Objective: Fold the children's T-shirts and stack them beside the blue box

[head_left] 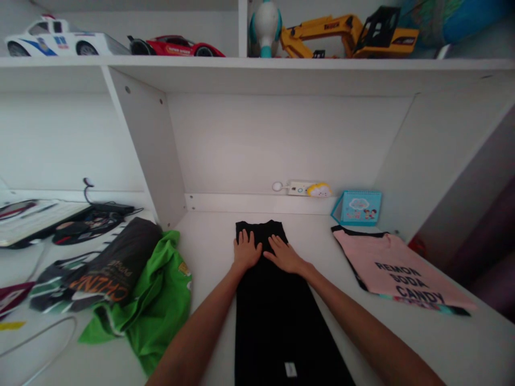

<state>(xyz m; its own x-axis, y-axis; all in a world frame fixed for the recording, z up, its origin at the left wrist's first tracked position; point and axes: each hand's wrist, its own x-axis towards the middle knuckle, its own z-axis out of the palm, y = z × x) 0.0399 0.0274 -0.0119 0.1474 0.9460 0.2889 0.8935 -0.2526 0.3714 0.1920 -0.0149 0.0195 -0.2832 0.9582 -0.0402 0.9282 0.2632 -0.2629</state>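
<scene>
A long black garment (277, 311) lies folded in a narrow strip down the middle of the white desk (209, 252), running away from me. My left hand (246, 250) rests flat on its far left part, fingers stretched out. Beside it, my right hand (285, 253) lies flat on the same garment, fingers pointing toward the far end. Both palms press on the cloth and hold nothing. A small white tag (290, 369) shows near the garment's near end.
A green shirt (155, 305) and a dark shirt with orange lettering (108, 268) are heaped at the left. A folded pink shirt with black lettering (396, 273) lies at the right, a blue booklet (359, 208) behind it. Toy cars (60, 38) and an excavator (350, 35) stand on the shelf above.
</scene>
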